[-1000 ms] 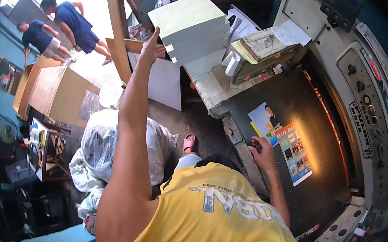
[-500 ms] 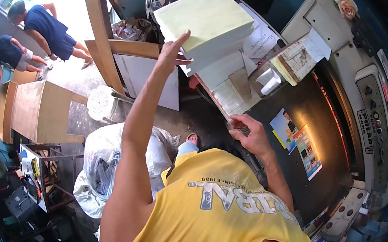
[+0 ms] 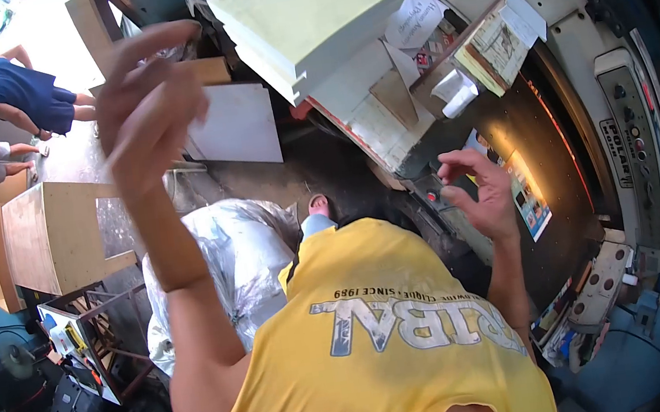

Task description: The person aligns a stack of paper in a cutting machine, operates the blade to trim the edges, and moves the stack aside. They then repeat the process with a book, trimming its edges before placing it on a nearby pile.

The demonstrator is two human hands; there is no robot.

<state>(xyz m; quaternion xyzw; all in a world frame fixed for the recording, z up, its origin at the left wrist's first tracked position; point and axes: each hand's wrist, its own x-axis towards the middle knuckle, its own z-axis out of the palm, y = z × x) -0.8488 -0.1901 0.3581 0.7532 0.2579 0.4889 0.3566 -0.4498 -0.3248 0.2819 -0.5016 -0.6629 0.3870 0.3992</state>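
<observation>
My left hand (image 3: 151, 113) is raised to the left of the paper stack, blurred, with fingers bent and apart and nothing visible in it. A tall stack of pale yellow-green paper (image 3: 312, 8) sits on a worn side table (image 3: 360, 119), and my left hand is not touching it. Over the right side, near the dark machine front (image 3: 540, 153), my right hand (image 3: 478, 191) hovers with thumb and fingers apart, holding nothing. A small worn shelf (image 3: 492, 43) bears a rolled white paper (image 3: 455, 94).
Two people (image 3: 23, 88) in dark tops are at the upper left, near a wooden cabinet (image 3: 50, 234). White plastic sacks (image 3: 229, 261) lie beside my legs. A Polar Mohr machine panel (image 3: 630, 141) is on the right.
My left hand has left the paper stack and moved left. My right hand has moved right and up, away from the side table's corner. The view has shifted.
</observation>
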